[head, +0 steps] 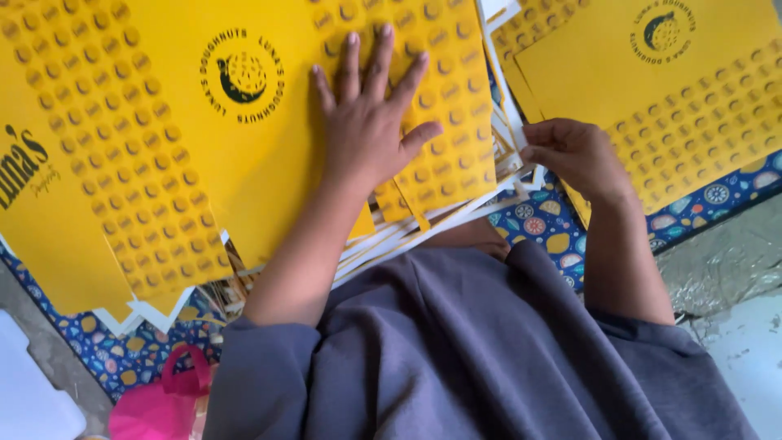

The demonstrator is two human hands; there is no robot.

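Observation:
My left hand (371, 114) lies flat, fingers spread, on top of a stack of yellow flat box blanks (244, 138) printed with a round dark logo and rows of small rings. My right hand (574, 155) is curled at the edge of the stack, fingertips pinching the white-edged sheets (511, 151) between this stack and a second yellow pile (652, 73) at the upper right. The exact sheet it grips is hard to make out.
The piles rest on a blue mat patterned with fruit slices (546, 232). A pink bag (159, 403) sits at the lower left beside my grey garment (472, 350). Grey floor (725, 269) shows at the right.

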